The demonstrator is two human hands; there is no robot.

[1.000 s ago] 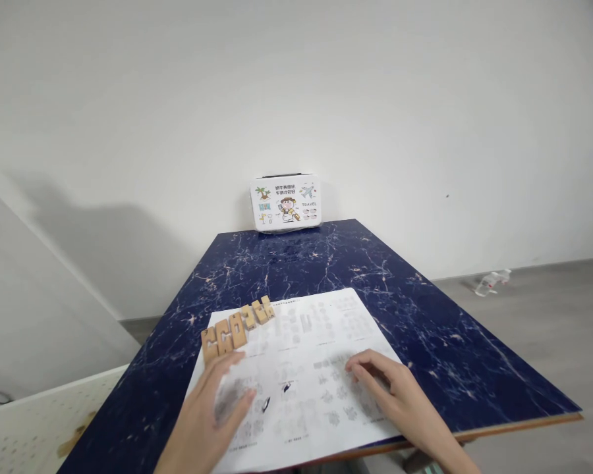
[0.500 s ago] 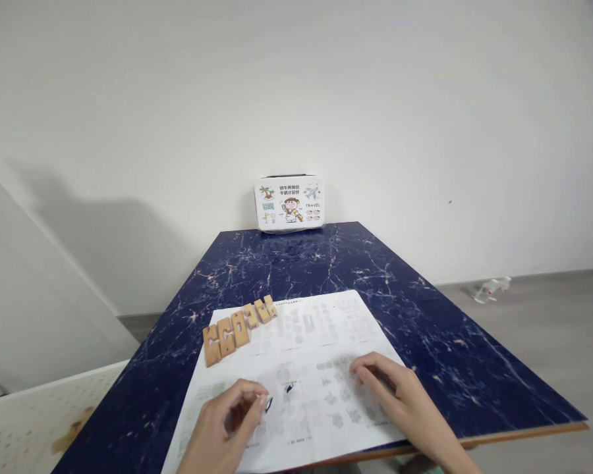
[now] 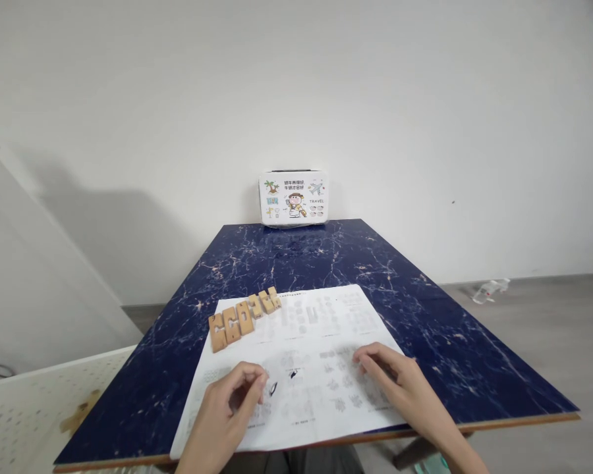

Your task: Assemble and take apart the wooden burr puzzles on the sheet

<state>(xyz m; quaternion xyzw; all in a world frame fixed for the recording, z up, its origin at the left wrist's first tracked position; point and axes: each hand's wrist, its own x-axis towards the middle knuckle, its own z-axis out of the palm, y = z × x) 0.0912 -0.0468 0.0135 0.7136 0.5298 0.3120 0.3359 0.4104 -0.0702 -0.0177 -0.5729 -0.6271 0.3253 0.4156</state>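
My left hand hovers over the lower left of a white printed sheet, with its fingers curled and thumb and index tip together; nothing shows between them. Just right of those fingertips, a small thin black piece lies on the sheet. A second small black piece is a little farther right; both are too small to name. Over the sheet's right edge is my right hand, loosely bent, thumb apart from the index finger, holding nothing. Several flat wooden blocks with cutouts form a slanting row at the sheet's upper left.
A white case with cartoon prints stands against the wall at the far end of the blue marbled table. On the left is a white perforated surface with a tan object. A clear plastic item lies on the floor at right.
The view has tilted slightly, so the table sits higher in the picture. My left fingertips have drawn slightly left, away from the black piece. My right hand has barely moved.
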